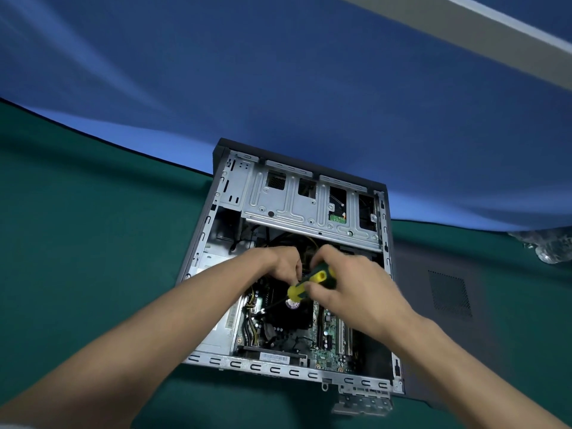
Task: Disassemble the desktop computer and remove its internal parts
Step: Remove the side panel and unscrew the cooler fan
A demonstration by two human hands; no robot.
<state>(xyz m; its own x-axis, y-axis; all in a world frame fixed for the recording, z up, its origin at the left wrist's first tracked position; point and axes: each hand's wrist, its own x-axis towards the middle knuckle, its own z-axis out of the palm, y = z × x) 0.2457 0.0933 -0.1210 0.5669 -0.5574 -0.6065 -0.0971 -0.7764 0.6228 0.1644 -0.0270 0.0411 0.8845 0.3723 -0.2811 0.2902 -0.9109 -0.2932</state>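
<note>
Desktop computer case: grey stamped steel, side open, lying flat on green cloth table. Inside: green motherboard, perforated metal drive cage. Right hand grips yellow-green screwdriver; left hand curled inside, its hold unclear. Detached dark side panel beside; blue backdrop.
</note>
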